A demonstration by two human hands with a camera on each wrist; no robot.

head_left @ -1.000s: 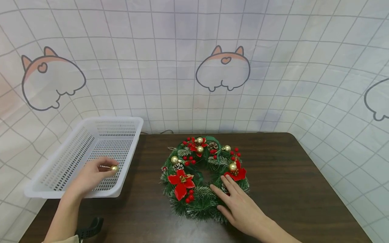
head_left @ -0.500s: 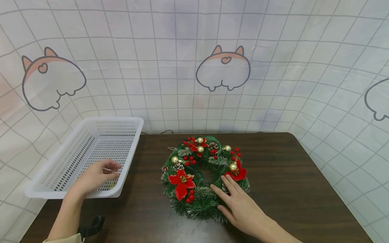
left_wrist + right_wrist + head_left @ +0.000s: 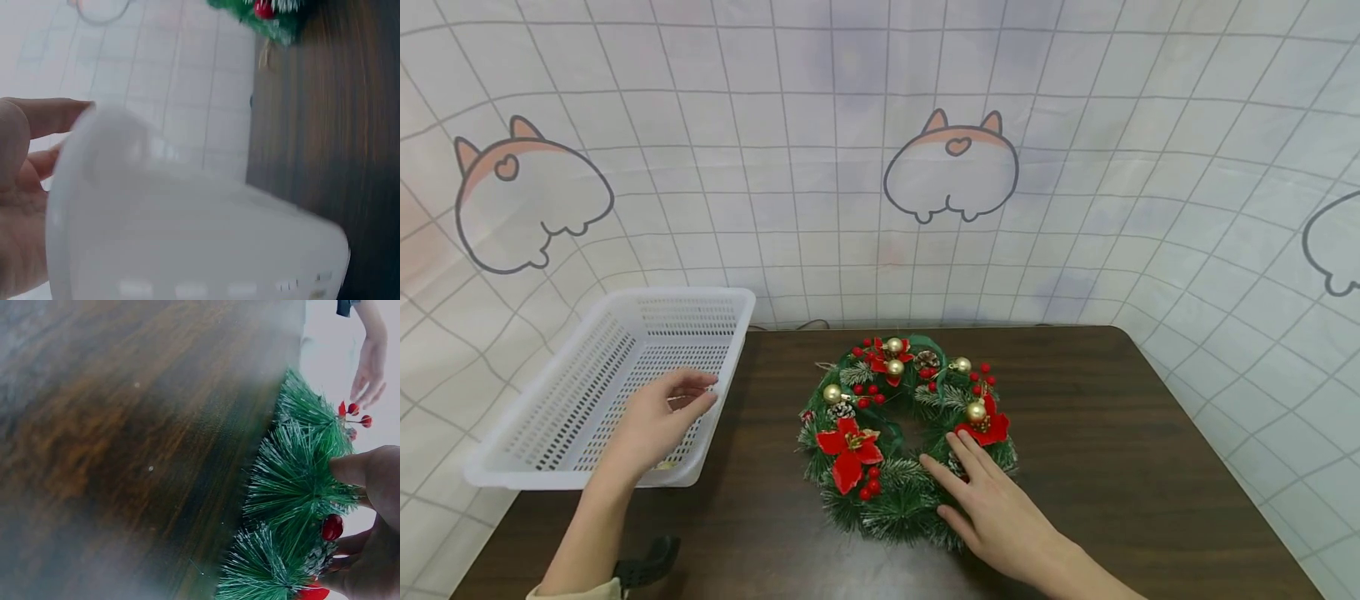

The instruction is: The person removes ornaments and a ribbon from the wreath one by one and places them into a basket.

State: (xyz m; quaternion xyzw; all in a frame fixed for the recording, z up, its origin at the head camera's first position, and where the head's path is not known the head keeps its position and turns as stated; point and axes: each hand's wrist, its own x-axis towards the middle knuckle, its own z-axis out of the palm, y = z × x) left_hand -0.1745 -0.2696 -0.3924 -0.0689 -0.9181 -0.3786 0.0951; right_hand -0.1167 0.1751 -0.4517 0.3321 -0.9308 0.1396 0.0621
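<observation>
A green wreath (image 3: 898,508) with red flowers, berries, pinecones and gold balls lies flat on the dark table. My right hand (image 3: 1000,517) rests on its lower right part with fingers spread; in the right wrist view the thumb and fingers of the right hand (image 3: 375,512) touch the green needles (image 3: 294,481). Over the white basket (image 3: 698,454) at the left, my left hand (image 3: 651,421) hovers with loosely bent fingers and nothing visible between them. A small gold item (image 3: 665,465) shows in the basket's near end, partly behind the left wrist.
The dark wooden table (image 3: 1112,467) extends around the wreath. A white grid-patterned curtain (image 3: 820,167) with cartoon animals hangs behind and beside it. A black strap (image 3: 647,564) is on the left forearm.
The gold ball has left my left fingers and a gold item lies in the basket. My left hand has risen slightly to the right. The right hand stays on the wreath.
</observation>
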